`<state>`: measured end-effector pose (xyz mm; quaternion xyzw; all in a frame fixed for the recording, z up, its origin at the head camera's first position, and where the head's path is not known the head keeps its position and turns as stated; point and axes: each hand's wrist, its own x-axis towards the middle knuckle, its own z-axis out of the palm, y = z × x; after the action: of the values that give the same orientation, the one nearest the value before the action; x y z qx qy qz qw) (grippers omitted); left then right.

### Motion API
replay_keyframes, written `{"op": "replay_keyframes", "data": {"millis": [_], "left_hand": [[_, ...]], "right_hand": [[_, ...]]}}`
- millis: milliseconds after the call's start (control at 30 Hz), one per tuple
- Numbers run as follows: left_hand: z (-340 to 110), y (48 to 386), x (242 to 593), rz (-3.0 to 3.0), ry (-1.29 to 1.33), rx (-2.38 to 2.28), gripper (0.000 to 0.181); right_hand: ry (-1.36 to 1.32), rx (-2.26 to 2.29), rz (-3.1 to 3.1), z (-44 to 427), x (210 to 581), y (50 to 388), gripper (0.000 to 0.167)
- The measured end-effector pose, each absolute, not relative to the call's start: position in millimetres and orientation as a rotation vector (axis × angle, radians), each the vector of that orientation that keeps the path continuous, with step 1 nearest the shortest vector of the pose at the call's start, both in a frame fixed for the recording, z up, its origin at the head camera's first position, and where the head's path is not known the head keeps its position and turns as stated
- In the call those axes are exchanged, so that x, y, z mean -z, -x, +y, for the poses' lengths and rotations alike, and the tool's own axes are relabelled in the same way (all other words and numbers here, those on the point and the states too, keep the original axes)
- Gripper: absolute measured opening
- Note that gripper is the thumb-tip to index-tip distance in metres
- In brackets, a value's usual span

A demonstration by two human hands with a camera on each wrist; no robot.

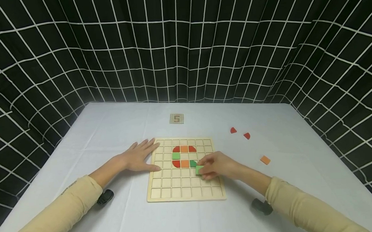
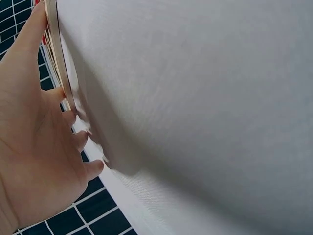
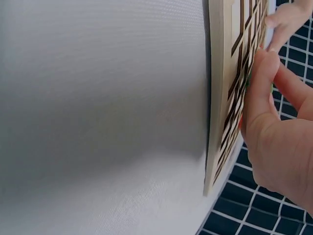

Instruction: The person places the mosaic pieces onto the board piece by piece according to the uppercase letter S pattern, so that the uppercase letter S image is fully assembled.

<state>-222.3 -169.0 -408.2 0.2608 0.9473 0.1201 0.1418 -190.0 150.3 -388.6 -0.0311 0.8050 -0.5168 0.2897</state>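
Pinches a green tile (image 1: 199, 169) between thumb and fingers of the right hand (image 1: 220, 165), over the board (image 1: 177, 183), just beside the dark green piece (image 1: 193, 163); cannot tell whether touching the wood or raised. Rests the left hand (image 1: 139, 157), spread wide with nothing in its grip, at the board's left edge. Shows red quarters (image 1: 192, 149), orange squares (image 1: 184, 163) and a light green square (image 1: 176, 156) on the grid, loose red pieces (image 1: 233, 130) and an orange tile (image 1: 265, 160) to the right, a small card (image 1: 176, 118) beyond
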Motion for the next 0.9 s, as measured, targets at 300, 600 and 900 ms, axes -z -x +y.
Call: {"op": "replay_keyframes", "data": {"millis": [300, 600, 900], "left_hand": [[-167.0, 225.2, 407.3, 2.734, -0.743, -0.341, 0.1], [-166.9, 227.0, 407.3, 2.726, -0.742, -0.338, 0.1], [-165.8, 227.2, 405.7, 2.721, -0.748, -0.356, 0.1]], "right_hand": [[0.056, 1.338, 2.213, 140.0, 386.7, 188.9, 0.027], [0.048, 1.286, 2.303, 132.6, 384.0, 187.0, 0.02], [0.063, 1.284, 2.347, 132.1, 384.5, 187.1, 0.018]]}}
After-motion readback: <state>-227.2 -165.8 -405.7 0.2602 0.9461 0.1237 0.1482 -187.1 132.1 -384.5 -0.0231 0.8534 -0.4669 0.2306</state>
